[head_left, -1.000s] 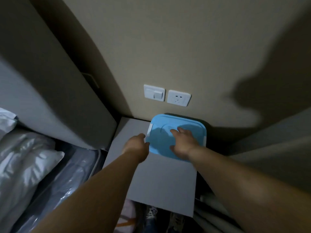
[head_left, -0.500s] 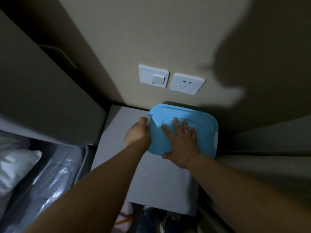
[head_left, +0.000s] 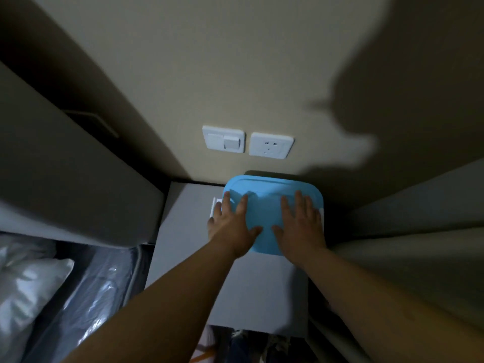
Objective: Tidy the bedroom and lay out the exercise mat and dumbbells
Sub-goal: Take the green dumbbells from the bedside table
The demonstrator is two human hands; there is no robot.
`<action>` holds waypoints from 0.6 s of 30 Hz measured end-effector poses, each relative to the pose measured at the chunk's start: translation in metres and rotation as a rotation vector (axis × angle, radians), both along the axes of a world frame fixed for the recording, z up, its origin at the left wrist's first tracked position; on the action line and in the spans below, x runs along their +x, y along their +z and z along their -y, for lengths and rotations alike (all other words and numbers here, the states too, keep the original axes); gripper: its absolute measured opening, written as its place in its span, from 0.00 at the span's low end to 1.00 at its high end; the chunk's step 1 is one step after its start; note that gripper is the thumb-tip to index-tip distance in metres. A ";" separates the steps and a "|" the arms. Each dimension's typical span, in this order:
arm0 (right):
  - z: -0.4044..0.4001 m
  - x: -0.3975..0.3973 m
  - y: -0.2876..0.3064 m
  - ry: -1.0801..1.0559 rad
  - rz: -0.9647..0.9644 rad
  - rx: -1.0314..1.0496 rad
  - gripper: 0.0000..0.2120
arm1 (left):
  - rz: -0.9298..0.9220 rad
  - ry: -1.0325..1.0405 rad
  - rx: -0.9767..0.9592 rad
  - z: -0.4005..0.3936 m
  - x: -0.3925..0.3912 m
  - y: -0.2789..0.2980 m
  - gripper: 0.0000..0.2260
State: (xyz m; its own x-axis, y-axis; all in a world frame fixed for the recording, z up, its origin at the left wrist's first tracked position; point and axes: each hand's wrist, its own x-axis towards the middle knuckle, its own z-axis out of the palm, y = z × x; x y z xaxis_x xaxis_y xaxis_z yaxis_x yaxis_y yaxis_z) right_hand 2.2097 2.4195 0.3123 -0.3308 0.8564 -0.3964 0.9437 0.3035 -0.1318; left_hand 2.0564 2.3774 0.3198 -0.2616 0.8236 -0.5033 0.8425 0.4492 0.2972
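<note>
A light blue square box lid [head_left: 267, 203] with rounded corners sits at the back right of a grey bedside table [head_left: 188, 231], against the wall. My left hand [head_left: 231, 226] lies flat on the lid's left part, fingers spread, beside a white side clip [head_left: 213, 210]. My right hand [head_left: 301, 226] lies flat on the lid's right part, fingers spread. Neither hand grips anything. No exercise mat or dumbbells are in view.
A white light switch [head_left: 224, 138] and a wall socket [head_left: 271, 144] sit on the beige wall above the box. A padded headboard [head_left: 65, 174] and a bed with a white pillow [head_left: 23, 284] lie at left. Grey curtain folds [head_left: 419, 231] hang at right.
My left hand left the lid's left edge and now lies flat on top. My right hand slid to the lid's right side. The view shifted slightly.
</note>
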 end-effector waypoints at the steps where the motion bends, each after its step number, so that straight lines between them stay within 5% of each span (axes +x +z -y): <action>1: -0.003 0.007 0.001 -0.050 0.021 0.008 0.35 | -0.005 -0.013 -0.031 0.000 0.003 0.000 0.40; 8: -0.021 0.045 -0.002 -0.260 0.026 -0.144 0.32 | -0.022 -0.038 -0.102 -0.002 0.017 -0.015 0.47; 18: -0.023 0.064 -0.013 -0.391 0.003 -0.090 0.30 | -0.047 -0.038 -0.062 0.002 0.015 -0.020 0.50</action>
